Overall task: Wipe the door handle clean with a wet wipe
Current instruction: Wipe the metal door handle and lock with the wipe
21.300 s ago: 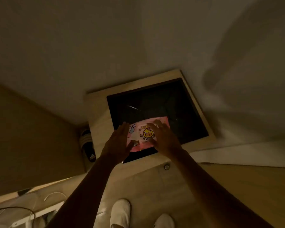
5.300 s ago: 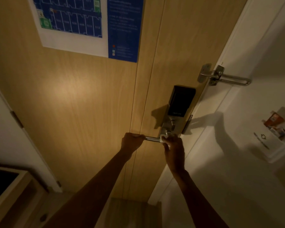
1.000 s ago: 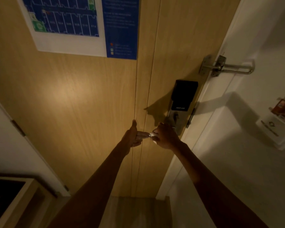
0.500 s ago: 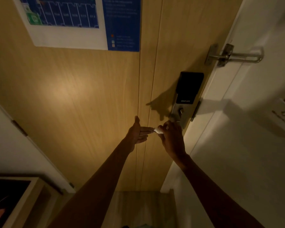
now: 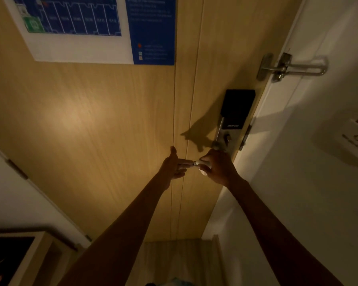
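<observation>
The metal door handle (image 5: 194,163) sticks out leftward from the smart lock (image 5: 235,118) on the wooden door (image 5: 95,124); only its free tip shows. My right hand (image 5: 217,167) is wrapped over the handle with the white wet wipe (image 5: 203,163) pressed around it. My left hand (image 5: 175,165) is beside the tip, palm open and thumb up, its fingertips touching the handle's end.
A swing-bar door guard (image 5: 293,68) is mounted above the lock on the white door frame (image 5: 277,104). A blue evacuation plan (image 5: 103,27) hangs on the door. A wall card holder (image 5: 351,139) is at right. A wooden cabinet (image 5: 39,250) stands lower left.
My right hand with the wipe has slid along the handle towards its free end. My left hand keeps its open pose at the tip. The camera has tilted slightly.
</observation>
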A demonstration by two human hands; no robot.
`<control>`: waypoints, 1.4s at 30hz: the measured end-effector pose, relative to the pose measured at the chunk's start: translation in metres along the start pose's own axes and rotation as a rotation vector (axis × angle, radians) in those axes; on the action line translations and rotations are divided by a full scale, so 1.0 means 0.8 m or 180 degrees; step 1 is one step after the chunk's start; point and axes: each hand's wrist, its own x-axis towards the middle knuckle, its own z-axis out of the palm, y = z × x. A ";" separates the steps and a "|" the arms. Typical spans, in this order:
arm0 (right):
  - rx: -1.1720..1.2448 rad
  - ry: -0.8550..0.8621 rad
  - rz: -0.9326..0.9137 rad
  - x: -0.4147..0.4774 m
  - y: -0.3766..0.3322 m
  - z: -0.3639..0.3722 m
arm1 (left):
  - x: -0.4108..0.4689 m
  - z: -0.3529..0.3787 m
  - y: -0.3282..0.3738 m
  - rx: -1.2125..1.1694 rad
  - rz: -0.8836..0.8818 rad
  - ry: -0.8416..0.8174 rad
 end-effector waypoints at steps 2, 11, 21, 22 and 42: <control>-0.0188 -0.0134 -0.0072 0.004 -0.004 0.003 | 0.001 0.001 0.003 0.0062 -0.0029 -0.0002; -0.0547 0.0355 0.0126 -0.021 -0.020 0.025 | -0.001 0.003 0.011 0.0076 -0.0099 0.0004; 0.0280 -0.1399 0.0173 0.031 -0.008 -0.030 | -0.006 0.013 0.021 0.0063 -0.0138 0.0086; 0.0324 -0.1437 0.0221 0.033 -0.007 -0.031 | -0.005 0.014 0.021 0.0048 -0.0132 0.0126; 0.0078 0.0921 0.0635 -0.065 0.052 0.006 | 0.010 0.023 0.012 -0.0015 -0.0064 0.0585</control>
